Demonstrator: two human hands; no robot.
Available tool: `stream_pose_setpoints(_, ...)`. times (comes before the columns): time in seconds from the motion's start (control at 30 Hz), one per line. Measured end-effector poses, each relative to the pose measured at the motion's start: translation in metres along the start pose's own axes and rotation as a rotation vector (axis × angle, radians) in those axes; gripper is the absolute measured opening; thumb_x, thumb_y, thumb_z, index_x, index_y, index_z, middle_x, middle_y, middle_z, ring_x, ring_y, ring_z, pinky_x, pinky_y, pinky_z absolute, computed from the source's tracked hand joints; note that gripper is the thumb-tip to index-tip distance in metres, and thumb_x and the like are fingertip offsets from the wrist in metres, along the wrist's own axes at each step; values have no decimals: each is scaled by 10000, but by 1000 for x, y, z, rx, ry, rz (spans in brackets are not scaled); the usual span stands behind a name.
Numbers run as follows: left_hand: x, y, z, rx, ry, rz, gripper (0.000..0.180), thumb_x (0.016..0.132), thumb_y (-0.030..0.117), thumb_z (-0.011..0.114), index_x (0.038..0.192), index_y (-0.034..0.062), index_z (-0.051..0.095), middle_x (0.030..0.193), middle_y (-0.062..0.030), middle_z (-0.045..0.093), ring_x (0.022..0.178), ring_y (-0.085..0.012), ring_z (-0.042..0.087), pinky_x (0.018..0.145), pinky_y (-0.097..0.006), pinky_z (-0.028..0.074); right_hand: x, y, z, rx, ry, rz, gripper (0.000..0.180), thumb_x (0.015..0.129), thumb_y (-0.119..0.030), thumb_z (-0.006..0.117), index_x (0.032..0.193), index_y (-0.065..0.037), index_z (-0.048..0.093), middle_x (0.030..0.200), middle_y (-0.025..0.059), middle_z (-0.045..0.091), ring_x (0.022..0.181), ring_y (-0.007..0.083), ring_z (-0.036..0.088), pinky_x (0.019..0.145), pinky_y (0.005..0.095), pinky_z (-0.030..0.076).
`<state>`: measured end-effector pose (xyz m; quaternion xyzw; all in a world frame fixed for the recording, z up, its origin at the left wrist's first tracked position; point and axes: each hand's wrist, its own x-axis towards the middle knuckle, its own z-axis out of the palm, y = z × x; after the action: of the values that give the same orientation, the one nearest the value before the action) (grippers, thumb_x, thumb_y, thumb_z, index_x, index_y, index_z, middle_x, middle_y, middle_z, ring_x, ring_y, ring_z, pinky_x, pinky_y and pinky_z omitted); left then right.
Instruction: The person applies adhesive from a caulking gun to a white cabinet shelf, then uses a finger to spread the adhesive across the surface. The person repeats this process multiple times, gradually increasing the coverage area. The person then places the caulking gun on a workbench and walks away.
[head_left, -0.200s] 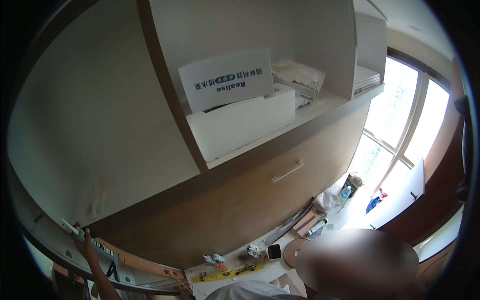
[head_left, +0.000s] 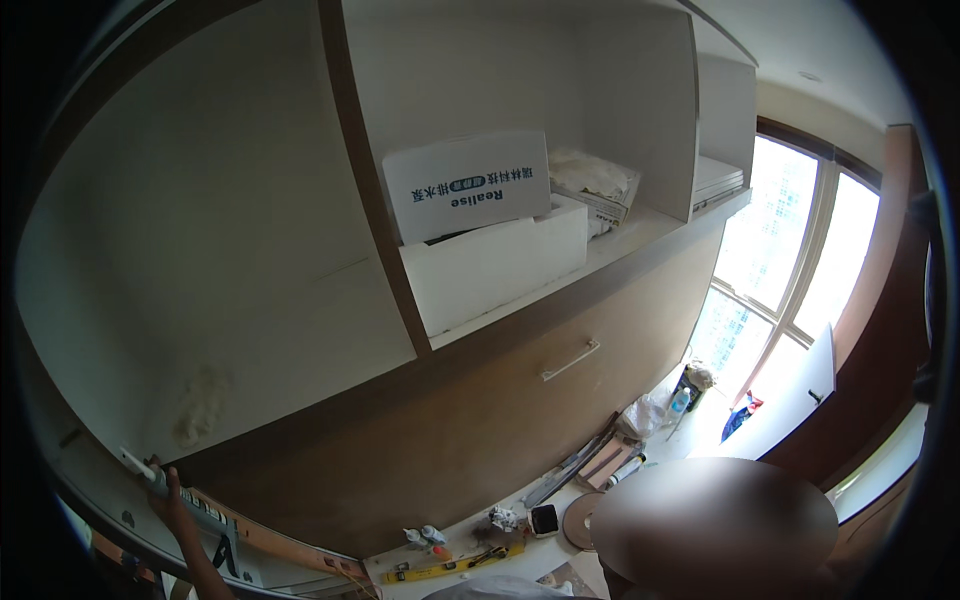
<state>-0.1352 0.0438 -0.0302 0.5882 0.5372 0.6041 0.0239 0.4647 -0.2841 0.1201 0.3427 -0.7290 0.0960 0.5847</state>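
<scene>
At the lower left, my left hand [head_left: 165, 490] is wrapped round the front of a caulking gun [head_left: 207, 516]. The white nozzle [head_left: 133, 461] sticks out past my fingers toward the lower left edge of an open cabinet compartment [head_left: 250, 300]. Whether the nozzle tip touches that edge I cannot tell. Behind the hand run the gun's grey tube and a black trigger part, along my forearm. A pale smear [head_left: 201, 405] marks the compartment's surface just above the nozzle. My right hand does not show.
A white box [head_left: 465, 185] and foam block [head_left: 500, 270] fill the neighbouring compartment. Below is a brown panel with a white handle [head_left: 571, 361]. Lower down, a white counter holds a yellow spirit level [head_left: 440, 571], small bottles [head_left: 425, 536], a black-topped container [head_left: 543, 520] and a plastic bag [head_left: 645, 415].
The whole view has shifted a little, so the shelf boxes sit lower in the picture and the window further left. My left hand keeps its grip on the caulking gun.
</scene>
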Motion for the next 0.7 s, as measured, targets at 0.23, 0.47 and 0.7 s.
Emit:
stream_pose_setpoints(0.23,-85,90,-16,-697,-40,48,469,1016,274,653,1363,0,495,1060,-51,580,946,-136,557,895,-320,481,-171,50,65,-92,645,1596,236,1050,-183,565,1150,31,580,1159,107,566,970,137,576,864,298,477)
stream_pose_setpoints(0.47,-105,245,58,-1622,-220,-188,384,1094,390,512,1331,88,509,1041,-20,580,895,-142,590,821,-367,520,-232,97,152,27,601,1780,565,981,-232,729,1447,2,513,1380,185,596,1305,214,566,1105,343,459)
stream_pose_setpoints(0.7,-111,294,75,-1918,-429,-498,339,1050,355,602,1258,98,528,997,-46,614,915,-183,634,861,-414,531,-211,91,156,392,1021,1411,498,937,-186,781,1355,7,591,1332,165,633,1258,214,604,1031,354,515)
